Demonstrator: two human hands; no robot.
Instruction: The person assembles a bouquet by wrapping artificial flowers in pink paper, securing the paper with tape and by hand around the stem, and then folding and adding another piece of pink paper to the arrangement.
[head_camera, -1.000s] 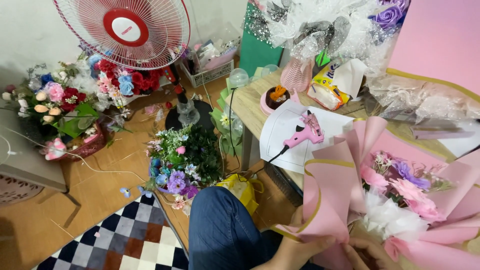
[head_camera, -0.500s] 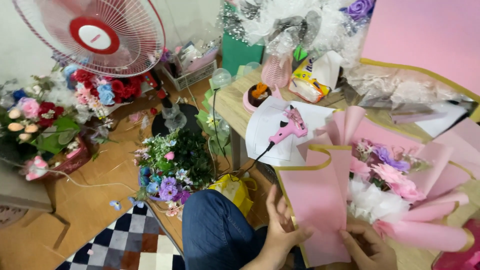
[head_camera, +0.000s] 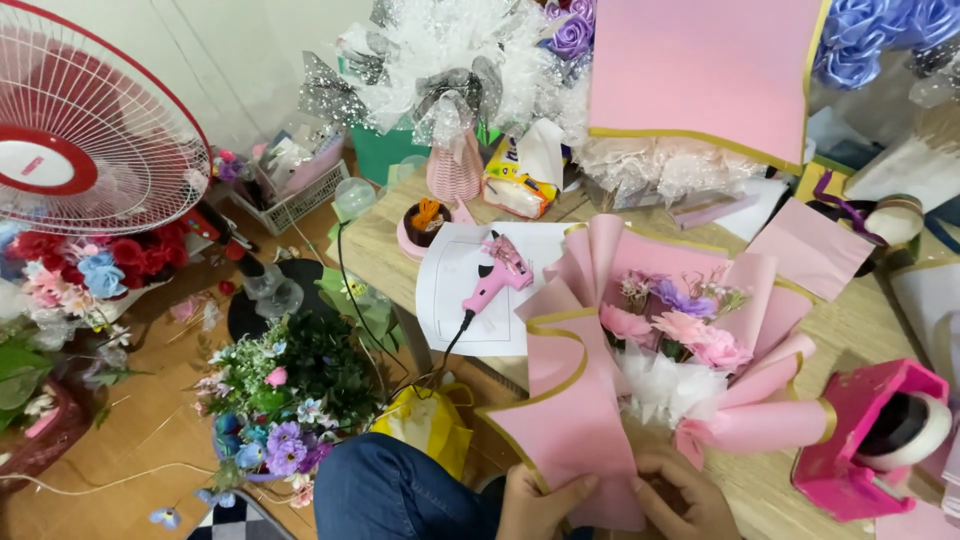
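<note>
Pink wrapping paper (head_camera: 580, 420), gold-edged, is gripped by left hand (head_camera: 535, 500) and right hand (head_camera: 685, 495) fingers at table's edge.

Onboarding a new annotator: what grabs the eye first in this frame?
The pink wrapped bouquet on the wooden table, with the left hand and right hand gripping its base at the bottom edge. Beside it to the left, a pink glue gun lies on white paper. A red-and-white fan fills the top-left corner.
</note>
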